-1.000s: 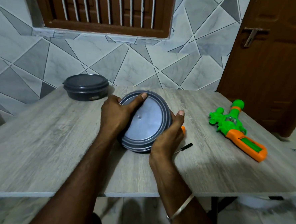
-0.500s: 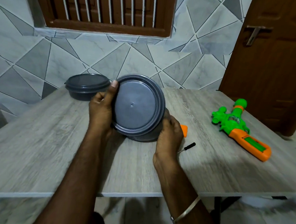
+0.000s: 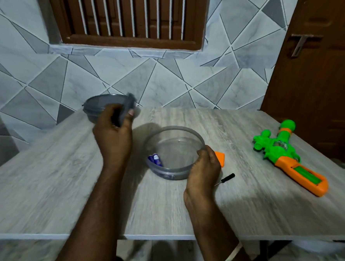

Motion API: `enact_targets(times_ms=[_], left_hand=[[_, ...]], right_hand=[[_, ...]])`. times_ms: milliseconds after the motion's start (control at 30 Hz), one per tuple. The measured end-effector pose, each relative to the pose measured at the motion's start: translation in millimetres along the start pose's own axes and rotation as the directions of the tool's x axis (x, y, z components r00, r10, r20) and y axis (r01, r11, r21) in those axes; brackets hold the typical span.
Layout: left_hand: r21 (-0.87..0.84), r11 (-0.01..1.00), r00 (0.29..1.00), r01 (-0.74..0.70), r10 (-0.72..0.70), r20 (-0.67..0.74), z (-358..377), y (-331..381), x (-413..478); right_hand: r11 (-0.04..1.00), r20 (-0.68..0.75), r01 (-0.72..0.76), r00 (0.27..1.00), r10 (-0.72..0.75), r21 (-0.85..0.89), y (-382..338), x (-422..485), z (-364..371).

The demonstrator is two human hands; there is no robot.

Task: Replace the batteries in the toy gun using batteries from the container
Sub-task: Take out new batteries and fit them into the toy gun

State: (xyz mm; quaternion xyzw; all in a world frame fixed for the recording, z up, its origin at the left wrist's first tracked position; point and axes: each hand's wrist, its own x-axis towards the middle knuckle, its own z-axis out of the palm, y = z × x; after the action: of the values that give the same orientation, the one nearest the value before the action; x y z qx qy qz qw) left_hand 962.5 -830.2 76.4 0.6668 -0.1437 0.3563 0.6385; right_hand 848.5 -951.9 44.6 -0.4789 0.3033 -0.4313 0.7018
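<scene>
Grey wood-grain table (image 3: pixel 43 183) fills the near field of my feed. Behind it stand a wall of angular grey tiles (image 3: pixel 50 72), a brown slatted window (image 3: pixel 132 17) and, at far right, a brown door (image 3: pixel 322 79).

1. Container (image 3: pixel 169 175): clear, round, uncovered, resting on the table at centre. Two blue batteries (image 3: pixel 155 159) lie inside against its left wall.
2. Right hand (image 3: pixel 204 170): grasps the container at its near right side, thumb at the rim. A thin bangle (image 3: pixel 226 260) sits on that wrist.
3. Left hand (image 3: pixel 112 138): raised above the table, left of the container, fingers clenched on the grey lid (image 3: pixel 126 109). The lid is seen nearly edge-on and is motion-blurred.
4. Second container (image 3: pixel 96 107): dark, lidded, at the far left of the table, partly hidden behind the left hand.
5. Orange cover (image 3: pixel 220 158): a small piece lying just beside the right hand, on its far right side.
6. Screwdriver (image 3: pixel 226 178): small, black-handled, lying on the table just right of the right hand.
7. Toy gun (image 3: pixel 287 157): green and orange, lying flat at the right of the table, well apart from the container and both hands. A green strip shows in its orange grip; I cannot tell whether any cells are seated there.
</scene>
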Motion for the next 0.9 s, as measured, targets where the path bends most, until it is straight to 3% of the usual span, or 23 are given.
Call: enact_targets(times_ms=[67,133,333,500,633,733,767,833,900], left_hand=[[0.072,0.996,0.985,0.05,-0.061,0.159,2.1,-1.3,-1.9],[0.09,0.994,0.971,0.057,-0.076,0.228,2.5,0.0,-5.0],[0.217,0.975,0.961,0.049,-0.106,0.254,0.4,-1.6,-5.5],[0.572,0.82,0.938,0.002,-0.2,0.283,-10.6,-18.4,3.6],[0.694,0.717,0.84,0.061,-0.413,0.352,-18.8,-25.3,2.7],[0.745,0.661,0.7,0.088,-0.574,0.426,-20.5,-26.1,6.9],[0.747,0.658,0.684,0.099,-0.59,0.429,-21.0,-25.0,4.8],[0.716,0.689,0.707,0.117,-0.564,0.427,-22.1,-22.2,0.8],[0.635,0.766,0.775,0.102,-0.462,0.432,-23.8,-17.7,-4.5]], right_hand=[[1.0,-0.016,0.003,1.0,-0.002,0.018,-1.5,1.0,-0.1],[1.0,-0.025,0.001,1.0,-0.001,0.029,0.5,2.0,1.2],[0.998,-0.012,0.026,1.0,-0.025,0.058,3.6,5.6,1.8],[0.999,0.015,-0.006,1.0,0.005,0.045,1.9,6.7,0.8],[0.997,0.051,-0.04,0.998,0.037,0.066,2.5,6.6,2.6],[0.999,0.072,-0.02,0.997,0.017,0.049,4.7,7.9,1.7],[0.999,0.076,-0.016,0.997,0.013,0.044,5.2,8.4,1.2],[1.0,0.087,0.005,0.996,-0.007,0.025,5.4,9.1,0.7],[0.999,0.102,0.041,0.994,-0.04,-0.012,6.1,8.7,0.7]])
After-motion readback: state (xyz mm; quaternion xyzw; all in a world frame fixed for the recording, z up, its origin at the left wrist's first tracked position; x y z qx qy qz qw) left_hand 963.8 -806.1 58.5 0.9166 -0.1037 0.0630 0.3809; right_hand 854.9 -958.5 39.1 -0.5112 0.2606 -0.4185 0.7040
